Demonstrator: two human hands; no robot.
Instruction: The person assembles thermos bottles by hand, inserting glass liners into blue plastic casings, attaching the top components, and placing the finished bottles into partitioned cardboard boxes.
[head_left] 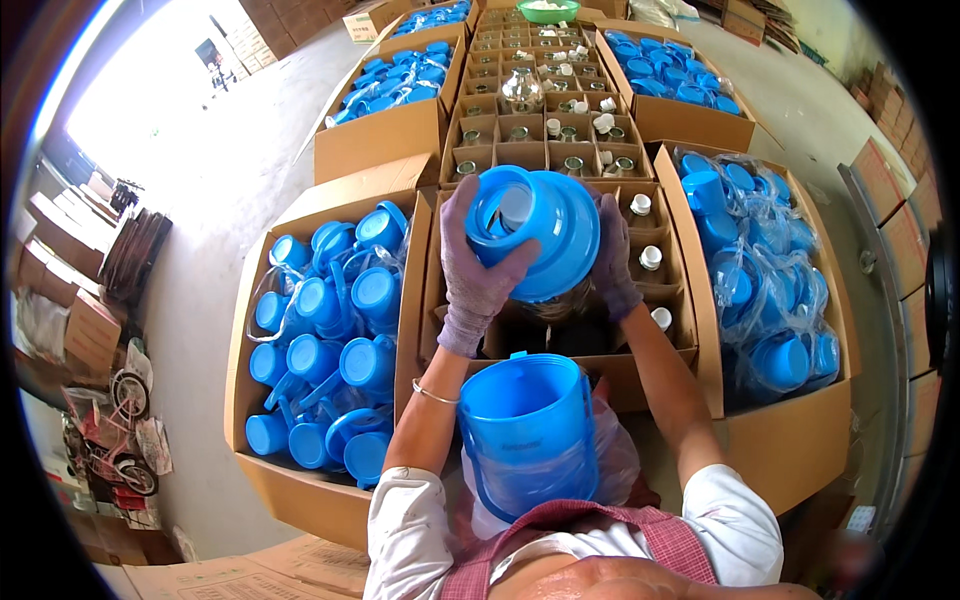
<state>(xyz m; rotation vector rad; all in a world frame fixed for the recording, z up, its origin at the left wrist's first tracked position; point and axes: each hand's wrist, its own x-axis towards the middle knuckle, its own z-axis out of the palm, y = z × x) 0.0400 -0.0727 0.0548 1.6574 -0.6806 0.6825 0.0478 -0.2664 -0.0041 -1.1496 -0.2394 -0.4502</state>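
Both my hands wear grey knit gloves and hold a blue plastic lid point(540, 232) with a round opening, pressed onto the top of a glass jar point(560, 308) that shows just below it. My left hand point(472, 275) grips the lid's left side, and my right hand point(612, 258) grips its right side. They work above a divided cardboard box point(672, 300) whose cells hold jars with white caps. A blue plastic jug shell with a handle point(528, 432) rests against my lap, close under my forearms.
An open carton of blue handled parts point(330, 350) stands at my left, and a carton of bagged blue lids point(770, 270) at my right. Further cartons of blue parts and glass jars point(530, 100) lie ahead. A green bowl point(548, 10) sits at the far end.
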